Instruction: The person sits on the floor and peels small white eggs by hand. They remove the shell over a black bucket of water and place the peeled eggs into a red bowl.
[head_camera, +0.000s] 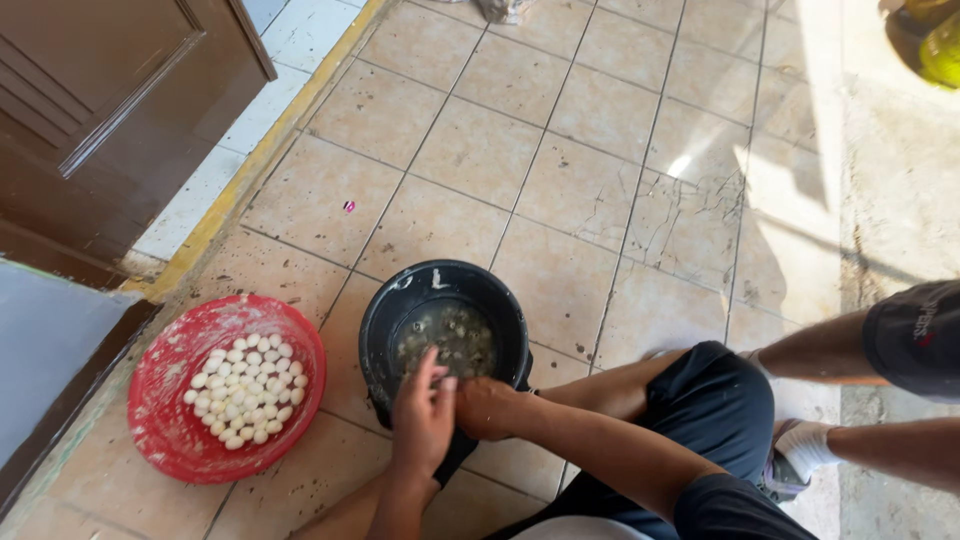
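Note:
A black bucket (385, 330) stands on the tiled floor, holding murky water and several small speckled eggs (450, 340). My left hand (422, 418) and my right hand (485, 408) meet over its near rim. The fingers are curled together around something small that I cannot make out. To the left sits a red basin (165, 420) with a pile of small white peeled eggs (245, 390).
A brown wooden door (110, 110) stands open at the upper left, with a yellow threshold strip (255, 160) beside it. Another person's leg and arm (870, 360) reach in from the right. Beige tiles (560, 180) stretch beyond the bucket.

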